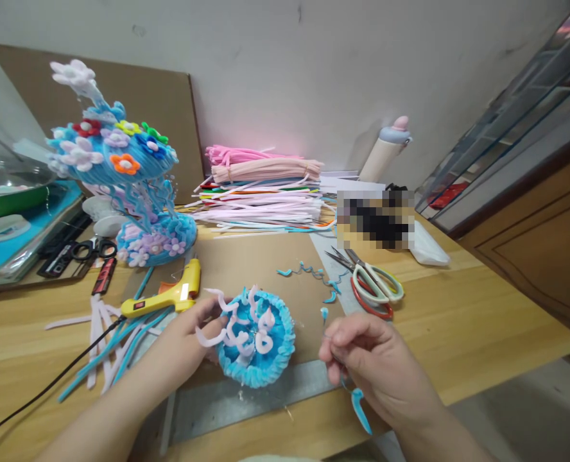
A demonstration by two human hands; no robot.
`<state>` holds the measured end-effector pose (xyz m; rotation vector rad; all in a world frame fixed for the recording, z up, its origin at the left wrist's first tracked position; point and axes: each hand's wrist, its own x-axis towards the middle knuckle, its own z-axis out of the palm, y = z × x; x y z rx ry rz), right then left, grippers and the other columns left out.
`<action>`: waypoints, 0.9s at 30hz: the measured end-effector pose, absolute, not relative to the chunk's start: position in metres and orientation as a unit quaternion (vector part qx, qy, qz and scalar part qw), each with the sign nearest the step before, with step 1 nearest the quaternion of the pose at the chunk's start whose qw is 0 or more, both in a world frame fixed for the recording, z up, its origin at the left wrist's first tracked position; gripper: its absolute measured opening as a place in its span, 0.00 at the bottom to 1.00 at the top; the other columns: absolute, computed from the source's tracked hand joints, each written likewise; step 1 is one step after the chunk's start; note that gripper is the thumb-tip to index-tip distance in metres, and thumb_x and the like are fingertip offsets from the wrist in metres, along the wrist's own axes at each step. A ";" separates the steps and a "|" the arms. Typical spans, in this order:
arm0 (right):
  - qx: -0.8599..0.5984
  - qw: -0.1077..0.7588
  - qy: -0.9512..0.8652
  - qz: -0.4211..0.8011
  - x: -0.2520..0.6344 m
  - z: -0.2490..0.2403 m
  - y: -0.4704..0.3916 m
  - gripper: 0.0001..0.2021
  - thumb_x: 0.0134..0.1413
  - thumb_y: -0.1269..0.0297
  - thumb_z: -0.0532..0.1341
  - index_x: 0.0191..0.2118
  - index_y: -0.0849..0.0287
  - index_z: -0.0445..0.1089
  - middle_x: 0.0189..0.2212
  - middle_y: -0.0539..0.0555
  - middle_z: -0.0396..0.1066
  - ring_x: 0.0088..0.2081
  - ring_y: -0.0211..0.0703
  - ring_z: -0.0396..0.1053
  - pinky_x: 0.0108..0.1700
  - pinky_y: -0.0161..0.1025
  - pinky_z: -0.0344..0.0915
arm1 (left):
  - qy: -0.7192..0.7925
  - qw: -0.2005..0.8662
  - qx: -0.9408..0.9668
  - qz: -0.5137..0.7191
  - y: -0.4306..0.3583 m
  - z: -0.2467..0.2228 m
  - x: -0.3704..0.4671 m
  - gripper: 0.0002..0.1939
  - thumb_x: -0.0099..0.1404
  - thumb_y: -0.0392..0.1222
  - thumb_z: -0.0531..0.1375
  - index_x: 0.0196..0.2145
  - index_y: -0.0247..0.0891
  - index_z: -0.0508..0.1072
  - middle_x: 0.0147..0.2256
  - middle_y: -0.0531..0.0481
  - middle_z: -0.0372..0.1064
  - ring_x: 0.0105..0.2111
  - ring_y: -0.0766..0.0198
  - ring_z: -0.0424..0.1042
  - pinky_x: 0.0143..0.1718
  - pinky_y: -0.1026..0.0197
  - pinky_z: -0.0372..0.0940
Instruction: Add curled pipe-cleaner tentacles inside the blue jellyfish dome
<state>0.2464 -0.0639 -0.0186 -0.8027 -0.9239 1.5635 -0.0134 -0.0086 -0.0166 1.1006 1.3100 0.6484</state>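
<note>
My left hand (203, 333) is closed on the left side of a round blue pipe-cleaner piece (281, 359), a shallow bowl shape with a ruffled rim. Pale pink curled pipe cleaners (241, 337) stand up inside it and spill over its left edge. To the right, my right hand (366, 359) pinches a thin wire with blue fuzzy tips; one blue tip (361, 410) hangs below the fingers and a small one (324, 313) sticks up above them. More curly wire with blue ends (309, 273) lies on the cardboard behind.
A yellow glue gun (164, 298) lies left, its black cord running forward. Scissors (374, 282) rest at right. A flower-covered blue pipe-cleaner model (116, 160) stands at back left. Bundles of pipe cleaners (266, 186) are stacked by the wall, near a bottle (384, 151).
</note>
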 end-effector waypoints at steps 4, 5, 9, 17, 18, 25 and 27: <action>-0.319 0.559 -0.406 0.649 0.242 -0.014 -0.061 0.02 0.55 0.65 0.69 0.32 0.50 0.80 0.29 0.50 0.79 0.27 0.33 0.75 0.29 0.28 0.67 | 0.561 0.625 0.459 0.289 -0.006 -0.022 -0.015 0.27 0.54 0.59 0.67 0.45 0.38 0.72 0.31 0.53 0.69 0.25 0.66 0.66 0.23 0.66 0.64; -0.317 0.559 -0.399 0.654 0.241 -0.012 -0.060 0.02 0.54 0.65 0.69 0.33 0.50 0.80 0.30 0.50 0.79 0.28 0.34 0.75 0.30 0.29 0.67 | 0.558 0.626 0.459 0.293 -0.005 -0.024 -0.016 0.27 0.54 0.58 0.67 0.45 0.39 0.72 0.32 0.53 0.70 0.26 0.66 0.66 0.23 0.66 0.64; -0.279 0.562 -0.347 0.697 0.237 -0.009 -0.058 0.03 0.48 0.66 0.72 0.32 0.52 0.81 0.30 0.51 0.77 0.29 0.34 0.73 0.31 0.30 0.67 | 0.552 0.627 0.462 0.299 -0.005 -0.030 -0.020 0.25 0.56 0.56 0.67 0.46 0.40 0.72 0.33 0.54 0.70 0.25 0.67 0.66 0.21 0.69 0.61; -0.171 0.584 -0.195 0.769 0.231 -0.016 -0.054 0.10 0.43 0.66 0.75 0.34 0.54 0.79 0.28 0.48 0.68 0.27 0.27 0.63 0.29 0.24 0.63 | 0.553 0.603 0.498 0.287 -0.005 -0.024 -0.020 0.26 0.54 0.59 0.67 0.44 0.39 0.74 0.28 0.56 0.69 0.25 0.66 0.66 0.24 0.67 0.62; -0.170 0.588 -0.193 0.767 0.230 -0.016 -0.054 0.09 0.44 0.65 0.75 0.34 0.55 0.79 0.27 0.48 0.67 0.25 0.26 0.62 0.28 0.24 0.62 | 0.554 0.597 0.507 0.283 -0.005 -0.021 -0.019 0.26 0.53 0.60 0.67 0.44 0.39 0.75 0.30 0.54 0.71 0.28 0.64 0.69 0.27 0.65 0.64; -0.228 0.609 -0.246 0.719 0.236 -0.020 -0.055 0.04 0.48 0.63 0.73 0.30 0.54 0.79 0.26 0.47 0.63 0.23 0.27 0.59 0.25 0.26 0.59 | 0.605 0.494 0.545 0.305 -0.006 -0.002 -0.035 0.21 0.60 0.55 0.63 0.48 0.44 0.74 0.49 0.49 0.76 0.47 0.49 0.74 0.43 0.57 0.71; -0.250 0.613 -0.278 0.696 0.239 -0.019 -0.056 0.03 0.48 0.62 0.72 0.30 0.53 0.79 0.29 0.48 0.63 0.25 0.29 0.62 0.26 0.29 0.60 | 0.620 0.348 0.596 0.374 -0.013 -0.001 -0.051 0.17 0.64 0.50 0.59 0.50 0.48 0.72 0.49 0.53 0.75 0.49 0.49 0.73 0.44 0.56 0.71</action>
